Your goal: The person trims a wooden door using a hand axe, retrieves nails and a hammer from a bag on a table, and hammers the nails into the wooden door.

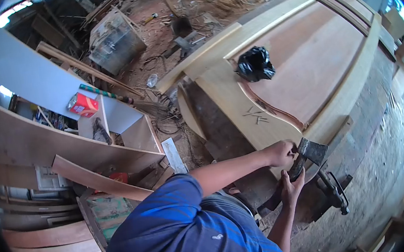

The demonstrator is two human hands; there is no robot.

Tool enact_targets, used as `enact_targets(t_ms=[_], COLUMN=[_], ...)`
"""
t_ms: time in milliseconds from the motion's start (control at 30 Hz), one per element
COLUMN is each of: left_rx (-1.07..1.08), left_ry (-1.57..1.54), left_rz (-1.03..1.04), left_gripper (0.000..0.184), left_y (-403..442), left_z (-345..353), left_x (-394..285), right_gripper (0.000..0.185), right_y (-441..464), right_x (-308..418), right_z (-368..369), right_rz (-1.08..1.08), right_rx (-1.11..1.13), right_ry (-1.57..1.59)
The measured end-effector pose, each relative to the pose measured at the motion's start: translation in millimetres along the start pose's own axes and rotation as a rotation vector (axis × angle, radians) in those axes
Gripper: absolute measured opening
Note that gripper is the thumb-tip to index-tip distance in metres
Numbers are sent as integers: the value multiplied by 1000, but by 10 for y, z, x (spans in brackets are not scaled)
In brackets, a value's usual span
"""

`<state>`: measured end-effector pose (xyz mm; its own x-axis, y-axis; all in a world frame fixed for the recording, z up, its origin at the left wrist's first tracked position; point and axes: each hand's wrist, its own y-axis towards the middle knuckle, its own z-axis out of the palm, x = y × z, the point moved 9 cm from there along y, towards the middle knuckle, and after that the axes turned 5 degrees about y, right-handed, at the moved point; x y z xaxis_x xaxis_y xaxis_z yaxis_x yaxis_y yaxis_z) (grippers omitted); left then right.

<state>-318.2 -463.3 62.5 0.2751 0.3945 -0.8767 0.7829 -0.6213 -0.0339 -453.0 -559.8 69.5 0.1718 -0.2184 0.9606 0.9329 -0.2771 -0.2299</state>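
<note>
My right hand is wrapped round the dark handle of a hatchet, just below its broad metal head. Close beside the head, my left hand is closed with fingers pinched together; what they hold, if anything, is too small to make out. Both hands are at the near end of a pale wooden door with a curved inset panel. Several loose nails lie on its frame beyond my left hand. A crumpled black plastic bag sits open on the panel.
A metal clamp or vise part juts out beside the bench. To the left stand a wooden cabinet carcass, a red tin and a green-wrapped stick. A worn box stands on the floor among wood scraps.
</note>
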Motion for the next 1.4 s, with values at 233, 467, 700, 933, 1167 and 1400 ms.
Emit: enact_targets(t_ms=[233, 467, 700, 933, 1167, 1400], left_rx=[-173, -660, -879, -701, -697, -1134], left_ry=[-779, -955, -1004, -844, -737, -768], left_rz=[-88, -195, -174, -263, -417, -522], left_gripper=[62, 41, 34, 43, 45, 39], left_y=[-1409, -2539, -3664, -4498, -5003, -5772], left_z=[-1151, -2515, -4021, -5437, -6254, -6976], left_x=[120, 592, 1815, 2349, 2878, 3260], right_gripper=[60, 60, 60, 47, 48, 50], right_y=[-99, -200, -193, -295, 8, 139], right_x=[2, -69, -380, -295, -564, -713], right_z=[1149, 2994, 5032, 6593, 7758, 9342], right_rz=[123, 172, -109, -117, -262, -361], right_rx=[457, 822, 899, 864, 1175, 1465], right_ry=[34, -363, -790, -858, -962, -947])
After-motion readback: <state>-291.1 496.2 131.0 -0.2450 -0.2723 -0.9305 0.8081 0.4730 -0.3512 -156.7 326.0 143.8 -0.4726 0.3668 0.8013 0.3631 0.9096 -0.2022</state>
